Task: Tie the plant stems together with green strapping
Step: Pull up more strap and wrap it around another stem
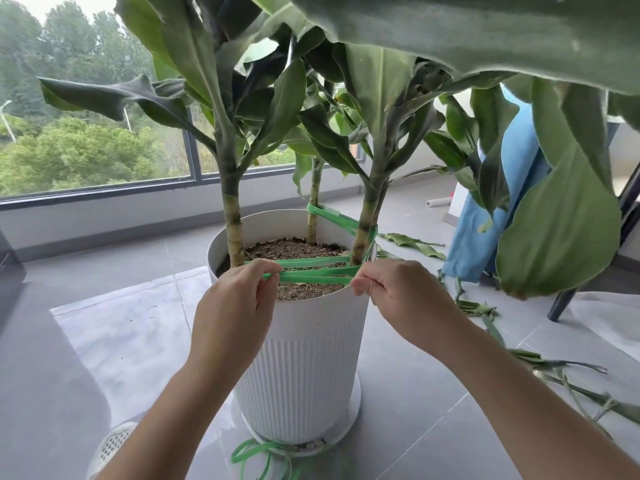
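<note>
We note a grey tiled floor (62, 358), a dark-framed window (104, 133) at far left showing trees (69, 150) in daylight, and a blue cloth (467, 251) hanging at right.

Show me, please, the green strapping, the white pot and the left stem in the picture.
green strapping (317, 272): head view, middle of the stretched centre strand.
white pot (304, 375): head view, its ribbed front wall.
left stem (232, 223): head view, its bare banded part.
</note>
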`<state>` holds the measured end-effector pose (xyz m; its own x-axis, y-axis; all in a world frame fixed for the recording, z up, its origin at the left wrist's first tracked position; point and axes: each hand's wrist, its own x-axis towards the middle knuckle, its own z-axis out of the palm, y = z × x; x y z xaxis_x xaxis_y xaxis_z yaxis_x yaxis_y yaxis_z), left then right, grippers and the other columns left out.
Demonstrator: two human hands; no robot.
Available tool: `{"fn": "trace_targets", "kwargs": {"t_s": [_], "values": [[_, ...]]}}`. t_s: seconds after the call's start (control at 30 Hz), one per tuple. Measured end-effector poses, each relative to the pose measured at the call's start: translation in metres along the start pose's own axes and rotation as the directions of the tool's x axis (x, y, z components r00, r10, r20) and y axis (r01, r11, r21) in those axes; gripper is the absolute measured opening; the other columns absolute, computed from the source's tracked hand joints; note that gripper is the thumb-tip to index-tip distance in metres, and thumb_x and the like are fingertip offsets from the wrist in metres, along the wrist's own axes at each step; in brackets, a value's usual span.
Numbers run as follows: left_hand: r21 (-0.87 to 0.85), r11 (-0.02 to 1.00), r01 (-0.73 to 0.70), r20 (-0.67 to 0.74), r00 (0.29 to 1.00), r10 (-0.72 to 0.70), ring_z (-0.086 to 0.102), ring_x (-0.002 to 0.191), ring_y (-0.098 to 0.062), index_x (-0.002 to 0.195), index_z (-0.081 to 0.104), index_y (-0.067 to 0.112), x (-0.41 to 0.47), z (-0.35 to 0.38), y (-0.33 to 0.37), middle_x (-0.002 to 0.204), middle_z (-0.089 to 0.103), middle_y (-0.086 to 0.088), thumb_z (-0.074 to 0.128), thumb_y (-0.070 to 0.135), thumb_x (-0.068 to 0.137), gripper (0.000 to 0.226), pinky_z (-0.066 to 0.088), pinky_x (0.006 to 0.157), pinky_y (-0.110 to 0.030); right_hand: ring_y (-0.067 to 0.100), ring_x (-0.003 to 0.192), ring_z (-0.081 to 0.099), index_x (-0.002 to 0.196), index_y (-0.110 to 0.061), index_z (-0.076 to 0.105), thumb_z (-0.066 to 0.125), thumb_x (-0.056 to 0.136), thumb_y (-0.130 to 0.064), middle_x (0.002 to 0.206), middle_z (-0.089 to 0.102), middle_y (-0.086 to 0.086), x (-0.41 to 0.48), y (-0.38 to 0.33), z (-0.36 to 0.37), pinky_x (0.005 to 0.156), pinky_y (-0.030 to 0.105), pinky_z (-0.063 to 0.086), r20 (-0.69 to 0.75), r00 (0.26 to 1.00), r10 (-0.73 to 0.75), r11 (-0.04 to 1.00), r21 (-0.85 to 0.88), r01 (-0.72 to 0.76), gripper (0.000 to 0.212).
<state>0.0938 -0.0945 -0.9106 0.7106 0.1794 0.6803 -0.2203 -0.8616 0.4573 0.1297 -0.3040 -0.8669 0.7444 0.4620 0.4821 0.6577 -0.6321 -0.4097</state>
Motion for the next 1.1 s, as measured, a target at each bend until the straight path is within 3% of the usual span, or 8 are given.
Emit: {"fn": "trace_targets", "kwargs": {"t_s": [0.07,0.13,0.33,0.67,0.8,0.9,0.97,1.1], "values": [[0.004,1.000,-0.003,0.000,1.000,0.003,0.047,0.063,-0.016,0.095,0.067,0.022,0.000,0.000,0.000,0.069,0.053,0.012,0.058,0.018,0.090,0.011,0.038,0.055,-0.027,-0.006,0.057,0.037,0.083,0.003,0.071,0.058,0.092,-0.015,0.060,0.049,-0.007,0.001,0.003,0.000,0.064,-0.001,0.032,-0.026,1.000,0.017,1.000,-0.023,-0.017,0.024],[0.005,1.000,-0.009,-0.003,1.000,0.009,0.049,0.063,-0.017,0.092,0.066,0.021,0.000,0.001,-0.001,0.070,0.056,0.010,0.058,0.019,0.090,0.009,0.040,0.054,-0.029,-0.004,0.056,0.038,0.084,-0.002,0.070,0.057,0.094,-0.018,0.065,0.054,-0.002,0.002,0.010,-0.001,0.063,-0.001,0.032,-0.045,0.998,0.043,0.995,-0.084,-0.047,0.023],[0.017,1.000,-0.007,-0.003,1.000,0.007,0.054,0.066,-0.019,0.090,0.066,0.021,-0.001,0.001,0.000,0.076,0.064,0.006,0.057,0.020,0.091,0.008,0.045,0.055,-0.032,0.016,0.071,0.049,0.088,-0.013,0.069,0.052,0.096,-0.026,0.080,0.065,0.004,0.005,0.018,-0.001,0.062,0.001,0.032,-0.017,0.993,0.115,0.977,-0.179,-0.116,0.023],[0.047,0.999,-0.010,-0.013,1.000,0.010,0.054,0.065,-0.019,0.088,0.065,0.019,-0.001,0.003,0.000,0.080,0.066,0.005,0.057,0.020,0.090,0.009,0.042,0.053,-0.029,0.011,0.080,0.042,0.111,-0.014,0.069,0.050,0.098,-0.020,0.100,0.067,0.007,0.013,0.009,-0.004,0.064,-0.005,0.029,0.016,0.992,0.124,0.975,-0.189,-0.119,0.024],[0.055,0.998,-0.012,-0.016,1.000,0.012,0.051,0.064,-0.017,0.087,0.065,0.018,-0.002,0.004,0.000,0.079,0.066,0.004,0.058,0.018,0.090,0.008,0.042,0.053,-0.029,0.015,0.083,0.054,0.105,-0.009,0.068,0.045,0.100,-0.015,0.099,0.069,0.007,0.018,0.011,-0.012,0.063,-0.005,0.029,0.016,0.989,0.150,0.948,-0.286,-0.139,0.024],[0.054,0.999,-0.005,-0.019,1.000,0.007,0.053,0.066,-0.019,0.087,0.064,0.018,-0.002,0.005,0.000,0.080,0.066,0.005,0.058,0.017,0.089,0.007,0.043,0.053,-0.029,0.017,0.081,0.053,0.104,-0.010,0.067,0.042,0.100,-0.018,0.100,0.068,0.006,0.027,0.014,-0.017,0.062,0.010,0.031,-0.008,0.989,0.150,0.921,-0.363,-0.143,0.027],[0.055,0.998,-0.008,-0.017,1.000,0.009,0.055,0.067,-0.021,0.087,0.064,0.019,-0.002,0.005,0.000,0.080,0.066,0.004,0.058,0.017,0.090,0.007,0.042,0.054,-0.029,0.021,0.091,0.057,0.107,-0.016,0.067,0.042,0.100,-0.024,0.103,0.067,0.003,0.032,0.015,-0.013,0.060,0.020,0.025,-0.025,0.996,0.090,0.896,-0.434,-0.092,0.027],[0.041,0.999,-0.018,-0.014,1.000,0.019,0.051,0.066,-0.017,0.087,0.065,0.018,-0.002,0.003,0.000,0.080,0.066,0.005,0.058,0.016,0.089,0.007,0.038,0.055,-0.027,0.028,0.089,0.059,0.096,-0.022,0.072,0.052,0.094,-0.022,0.093,0.069,0.001,0.041,0.026,0.000,0.079,0.032,0.039,-0.112,0.994,-0.014,0.900,-0.434,-0.036,0.019]]}}
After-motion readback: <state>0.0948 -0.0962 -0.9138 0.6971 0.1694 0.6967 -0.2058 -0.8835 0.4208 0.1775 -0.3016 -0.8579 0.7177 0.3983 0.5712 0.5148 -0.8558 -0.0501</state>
